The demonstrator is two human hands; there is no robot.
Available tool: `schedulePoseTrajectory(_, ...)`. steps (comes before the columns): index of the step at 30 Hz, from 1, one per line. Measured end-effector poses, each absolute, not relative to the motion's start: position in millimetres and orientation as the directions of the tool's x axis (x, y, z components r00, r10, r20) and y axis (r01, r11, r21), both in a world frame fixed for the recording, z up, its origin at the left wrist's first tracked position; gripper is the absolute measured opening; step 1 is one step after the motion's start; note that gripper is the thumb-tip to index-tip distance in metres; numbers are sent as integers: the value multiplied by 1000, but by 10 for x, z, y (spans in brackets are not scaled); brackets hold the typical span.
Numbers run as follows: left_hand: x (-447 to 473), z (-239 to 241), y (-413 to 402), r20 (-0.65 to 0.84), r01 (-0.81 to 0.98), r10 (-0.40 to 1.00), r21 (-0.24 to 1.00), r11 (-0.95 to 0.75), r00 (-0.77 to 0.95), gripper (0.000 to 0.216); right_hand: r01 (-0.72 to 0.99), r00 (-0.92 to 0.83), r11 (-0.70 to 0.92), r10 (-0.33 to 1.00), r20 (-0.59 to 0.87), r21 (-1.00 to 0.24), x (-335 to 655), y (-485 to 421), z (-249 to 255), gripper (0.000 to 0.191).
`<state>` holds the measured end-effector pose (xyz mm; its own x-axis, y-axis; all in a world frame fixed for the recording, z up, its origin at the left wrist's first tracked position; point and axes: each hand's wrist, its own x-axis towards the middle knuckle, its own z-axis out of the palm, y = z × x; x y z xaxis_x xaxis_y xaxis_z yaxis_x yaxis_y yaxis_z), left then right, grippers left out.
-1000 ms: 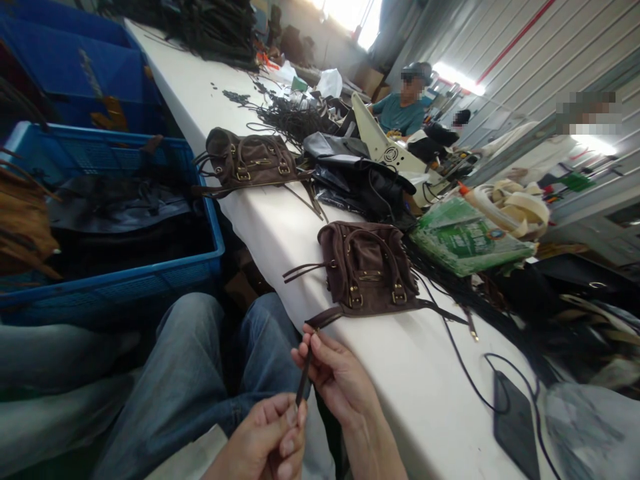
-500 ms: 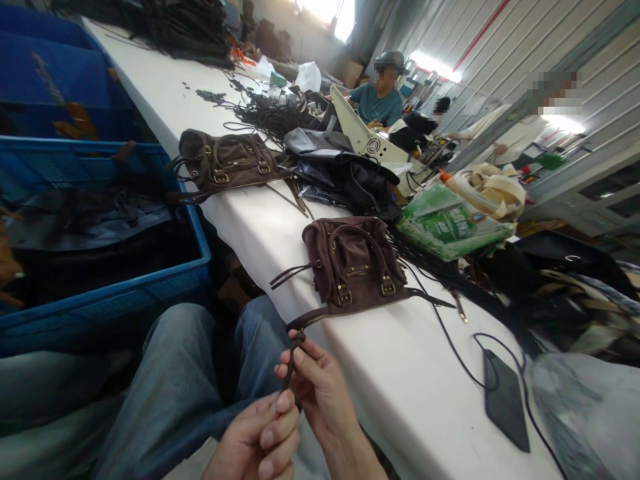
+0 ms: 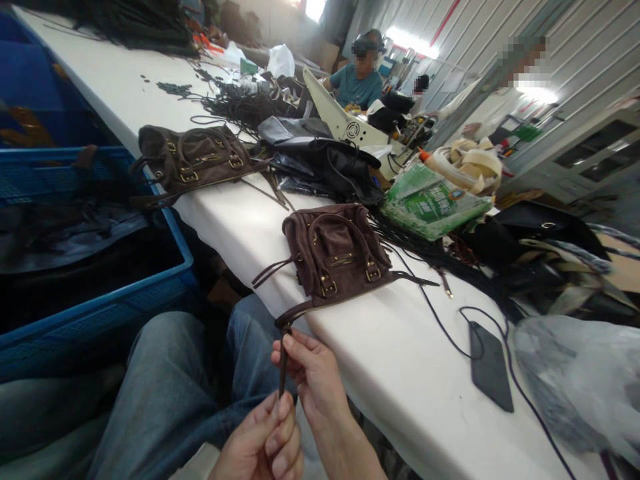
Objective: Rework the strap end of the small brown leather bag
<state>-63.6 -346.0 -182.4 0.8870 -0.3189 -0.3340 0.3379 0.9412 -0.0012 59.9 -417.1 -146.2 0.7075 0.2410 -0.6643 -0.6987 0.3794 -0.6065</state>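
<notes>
On one white table (image 3: 395, 360) sit two brown bags (image 3: 340, 250) (image 3: 200, 155), while two hands (image 3: 260, 440) (image 3: 320, 377) pinch one dark strap (image 3: 283, 370).

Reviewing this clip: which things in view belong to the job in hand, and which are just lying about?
In hand:
- thin brown strip, gripped by left hand and right hand
- nearer brown bag, reaching the strip

Apparently lying about:
- farther brown bag
- dark phone
- green printed bag
- blue crate

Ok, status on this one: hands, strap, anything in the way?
Left hand and right hand pinching brown strap. Strap at zipper end of nearer brown bag. Nothing seen blocking; phone lies aside on white table.
</notes>
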Motion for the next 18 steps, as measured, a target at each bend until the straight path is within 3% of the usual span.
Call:
schedulePoseTrajectory(5, -643, -2009, -3551, -242, 341, -325, 28, 940, 914, 31, -695, 699, 430, 218, -681, -576, 618, -4157, -1476, 65)
schedulePoseTrajectory(9, -610, -1823, -3487, -365, 340, -314, 9, 940, 877, 30, -670, 722, 469, 231, -653, -576, 616, -4171, -1514, 58)
schedulePoseTrajectory(15, -597, -1427, -3248, -303, 340, -409, -255, 905, 861, 34, -782, 609, 381, 633, -478, -492, 444, -4286, -1490, 52)
schedulePoseTrajectory(18, -630, -1473, -3198, -306, 347, -417, -258, 902, 856, 31, -741, 649, 380, 617, -445, -554, 396, -4316, -1425, 45)
